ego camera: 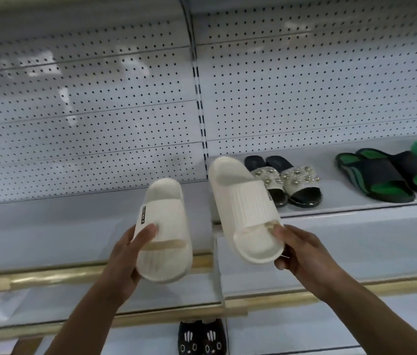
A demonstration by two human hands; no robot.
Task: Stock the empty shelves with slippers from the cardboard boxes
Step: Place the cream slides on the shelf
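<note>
- Head view: left hand point(123, 254) grips one cream slide slipper point(162, 226); right hand point(302, 254) grips its mate point(246, 208), both held in front of the shelf point(356, 208).
- Beaded slippers point(283, 180) and green-and-black slides point(386, 175) already sit on it.
- Judged step: placing the pair; next, set both side by side left of the beaded pair.

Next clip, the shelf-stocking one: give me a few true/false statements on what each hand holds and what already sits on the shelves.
1. Each hand holds one cream slipper. True: left hand holds the left cream slipper, right hand the right cream slipper.
2. The pearl-studded slippers lie on the shelf. True.
3. The pair right of them is red. False: the dark slippers with green insoles.
4. The lower shelf holds nothing. False: black cat-face slippers lie there.
</note>
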